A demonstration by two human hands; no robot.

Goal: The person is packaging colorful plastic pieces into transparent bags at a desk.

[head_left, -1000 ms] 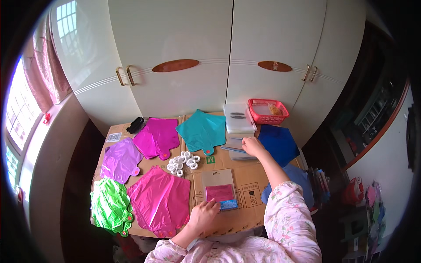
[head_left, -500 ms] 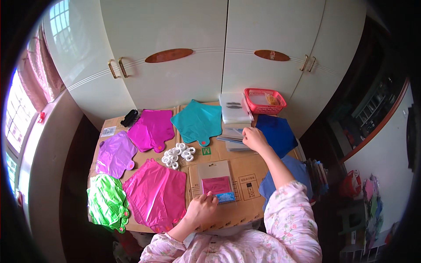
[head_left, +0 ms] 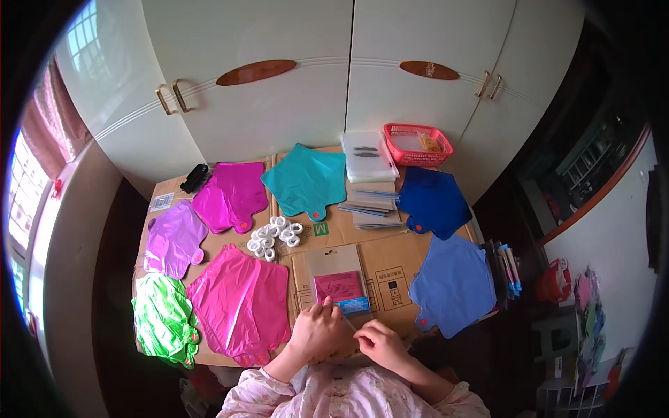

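In front of me lies a clear plastic bag [head_left: 332, 260] with a hang hole at its far end. Inside it are a folded pink foil piece [head_left: 339, 285] and a blue printed strip. My left hand [head_left: 320, 330] is curled over the bag's near end, a fingertip on its lower left part. Just to the right, my right hand [head_left: 382, 344] is closed in a pinch close to the bag's near right corner. Whatever its fingertips hold is too small to make out. A pink foil balloon [head_left: 240, 303] lies flat to the left of my left hand.
Flat foil balloons in several colours, including teal [head_left: 304, 182] and dark blue [head_left: 435, 202], ring the cardboard-covered table. White ribbon rolls [head_left: 273, 237] sit mid-table. Beyond lie stacked cards [head_left: 373, 206], clear bags [head_left: 366, 166] and a red basket [head_left: 417, 146]. A white cabinet [head_left: 279, 104] stands behind.
My right hand has come back from the card stack to the near end of the bag, beside my left hand. My left hand stays at the bag. The view has shifted slightly.
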